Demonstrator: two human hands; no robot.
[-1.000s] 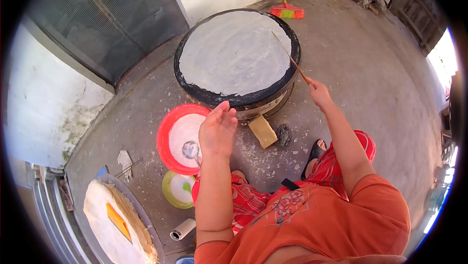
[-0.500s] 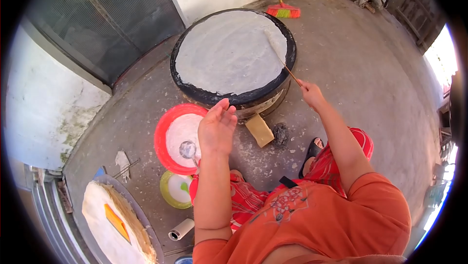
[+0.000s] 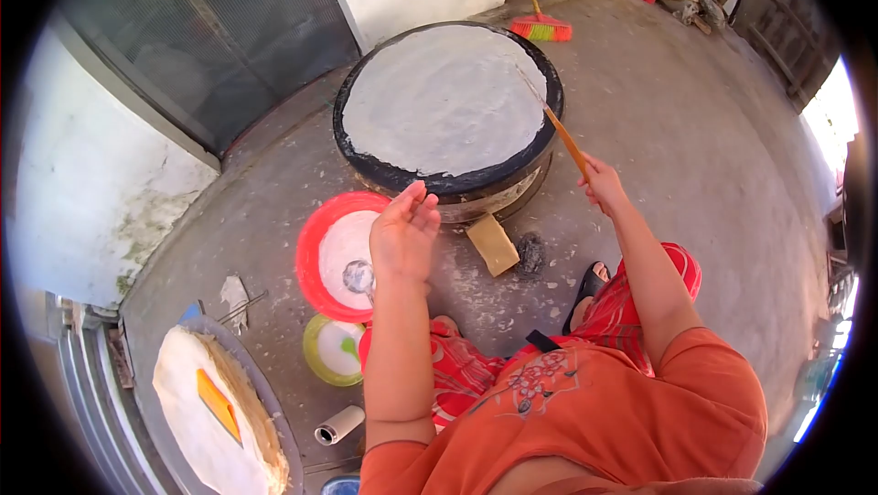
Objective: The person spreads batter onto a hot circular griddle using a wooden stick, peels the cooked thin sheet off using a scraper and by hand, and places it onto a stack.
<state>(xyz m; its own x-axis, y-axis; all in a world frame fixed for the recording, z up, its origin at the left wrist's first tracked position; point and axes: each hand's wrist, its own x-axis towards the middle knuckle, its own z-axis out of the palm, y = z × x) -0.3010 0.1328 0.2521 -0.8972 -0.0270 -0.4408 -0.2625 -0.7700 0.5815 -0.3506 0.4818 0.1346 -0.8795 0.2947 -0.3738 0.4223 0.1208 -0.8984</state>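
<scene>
My right hand (image 3: 603,186) is closed around the handle of a long, thin wooden spatula (image 3: 567,140). Its pale tip lies over the right part of a wide sheet of white batter (image 3: 439,97), which covers most of a round black griddle (image 3: 389,177). I cannot tell whether the tip touches the batter. My left hand (image 3: 403,234) is raised with nothing in it, palm turned up and fingers loosely apart, in front of the griddle's near rim. Beside it stands a red basin (image 3: 313,262) of white batter with a metal ladle (image 3: 358,276) in it.
A green bowl (image 3: 315,362) of white liquid stands near my leg. At lower left, a stack of thin pancakes (image 3: 187,403) carries an orange scraper (image 3: 218,403). A tan block (image 3: 494,246) and a dark scrubber (image 3: 530,254) lie before the griddle. Behind it stands a broom (image 3: 541,28).
The spatula has turned from showing its pale blade flat over the batter to a narrower edge, its brown part now more visible. My right hand has shifted slightly right and down.
</scene>
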